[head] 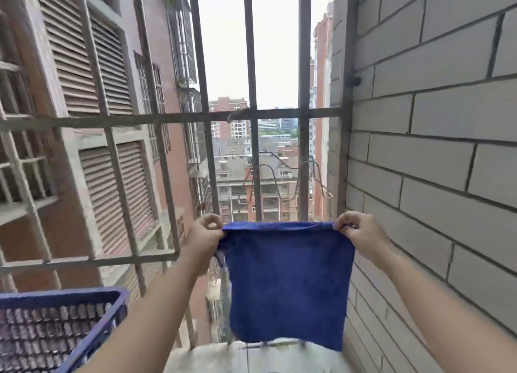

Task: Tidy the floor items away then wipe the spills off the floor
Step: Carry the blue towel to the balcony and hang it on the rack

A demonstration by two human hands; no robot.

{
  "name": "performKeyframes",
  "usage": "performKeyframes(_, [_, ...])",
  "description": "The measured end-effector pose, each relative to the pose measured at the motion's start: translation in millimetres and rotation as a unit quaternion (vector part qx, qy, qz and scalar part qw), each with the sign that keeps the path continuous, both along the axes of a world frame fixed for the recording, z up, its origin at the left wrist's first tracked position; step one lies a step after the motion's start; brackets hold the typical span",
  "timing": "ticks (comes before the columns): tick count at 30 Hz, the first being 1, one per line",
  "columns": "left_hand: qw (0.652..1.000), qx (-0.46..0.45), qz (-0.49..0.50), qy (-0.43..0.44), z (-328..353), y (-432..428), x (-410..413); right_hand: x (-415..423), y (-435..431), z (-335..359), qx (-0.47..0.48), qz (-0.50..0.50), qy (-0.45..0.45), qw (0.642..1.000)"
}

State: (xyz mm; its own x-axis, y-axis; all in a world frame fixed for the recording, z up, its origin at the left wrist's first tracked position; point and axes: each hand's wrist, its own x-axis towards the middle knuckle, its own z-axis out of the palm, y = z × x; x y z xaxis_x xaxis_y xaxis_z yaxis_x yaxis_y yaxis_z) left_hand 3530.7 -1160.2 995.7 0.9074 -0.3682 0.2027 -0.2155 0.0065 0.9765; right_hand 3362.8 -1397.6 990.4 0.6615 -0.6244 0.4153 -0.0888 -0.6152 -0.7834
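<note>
**Blue cloth held spread at balcony bars**

Far left, low: a blue plastic crate [60, 325] w/ slatted sides is seen, its contents not identifiable. Behind it, the metal window bars [167, 118] run across the view, w/ apartment blocks beyond.

Centre-left: the left hand [202, 239] is pinched shut on the top left corner of the blue cloth [288, 286]. The cloth is hung flat between both hands, its lower edge just above a pale ledge [251, 356]. Top edge is pulled taut, prob. so the cloth is opened out fully, either shaken or readied for hanging; which one can't be told.

Right: the right hand [361, 232] is clenched on the opposite top corner. A grey block wall [433, 120] stands close beside it.

No floor or spills are in view, so wiping stage can't be judged.
</note>
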Motion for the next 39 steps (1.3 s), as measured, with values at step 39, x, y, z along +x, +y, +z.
performKeyframes(39, [0.873,0.311,0.091,-0.365,-61,-58,9,37,-10,-48,-0.072,0.003,0.111,0.991])
